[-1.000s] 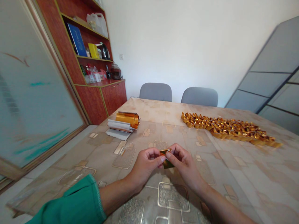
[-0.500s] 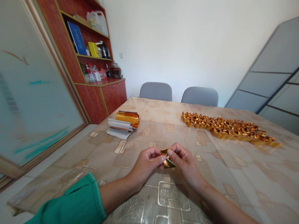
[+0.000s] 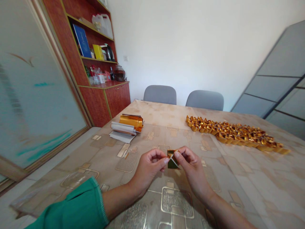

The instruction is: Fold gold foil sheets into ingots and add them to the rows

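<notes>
Left hand (image 3: 149, 167) and right hand (image 3: 192, 168): fingers (image 3: 183, 153) closed, pinching a small gold foil square (image 3: 172, 160) from opposite edges, just above the patterned surface (image 3: 226, 181). An even pinch from both sides suits the crease. Curled gold foil (image 3: 131, 121) lies on white paper sheets (image 3: 120, 136); folded gold foil pieces (image 3: 234, 135) form a long band. Cabinet top carries a glass jar (image 3: 119, 73).
</notes>
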`<state>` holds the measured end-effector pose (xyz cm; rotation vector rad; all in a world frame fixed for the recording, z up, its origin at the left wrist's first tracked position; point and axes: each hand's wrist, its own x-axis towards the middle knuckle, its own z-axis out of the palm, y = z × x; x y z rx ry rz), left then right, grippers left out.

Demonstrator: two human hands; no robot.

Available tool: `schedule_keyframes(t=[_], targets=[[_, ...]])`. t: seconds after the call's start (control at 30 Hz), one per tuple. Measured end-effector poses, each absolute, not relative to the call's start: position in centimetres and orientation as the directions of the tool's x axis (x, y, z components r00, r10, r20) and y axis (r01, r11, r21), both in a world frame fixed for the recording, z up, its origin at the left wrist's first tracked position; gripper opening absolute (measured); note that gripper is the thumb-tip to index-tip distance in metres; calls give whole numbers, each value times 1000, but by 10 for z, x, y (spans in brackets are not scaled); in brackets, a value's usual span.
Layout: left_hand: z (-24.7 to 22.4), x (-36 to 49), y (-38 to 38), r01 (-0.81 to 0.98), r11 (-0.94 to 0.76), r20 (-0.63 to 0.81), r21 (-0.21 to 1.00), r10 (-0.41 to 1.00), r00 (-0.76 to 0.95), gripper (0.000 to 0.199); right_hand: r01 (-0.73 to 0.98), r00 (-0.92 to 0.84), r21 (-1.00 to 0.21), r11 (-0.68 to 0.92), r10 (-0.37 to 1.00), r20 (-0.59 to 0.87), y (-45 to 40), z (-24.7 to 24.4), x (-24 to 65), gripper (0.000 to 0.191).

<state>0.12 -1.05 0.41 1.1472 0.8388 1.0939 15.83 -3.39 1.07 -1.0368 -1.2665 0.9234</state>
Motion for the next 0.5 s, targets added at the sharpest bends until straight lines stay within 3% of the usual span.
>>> schedule_keyframes(t=[0.3,0.5], targets=[[6,1,-10,-291,183,-80,939,939,334,33,-40,31,-967,250,968,249,-35,8,155,35],[10,-6,-7,-403,332,-116,853,873,473,37,-283,-164,-959,-3,985,46,-33,9,159,37]])
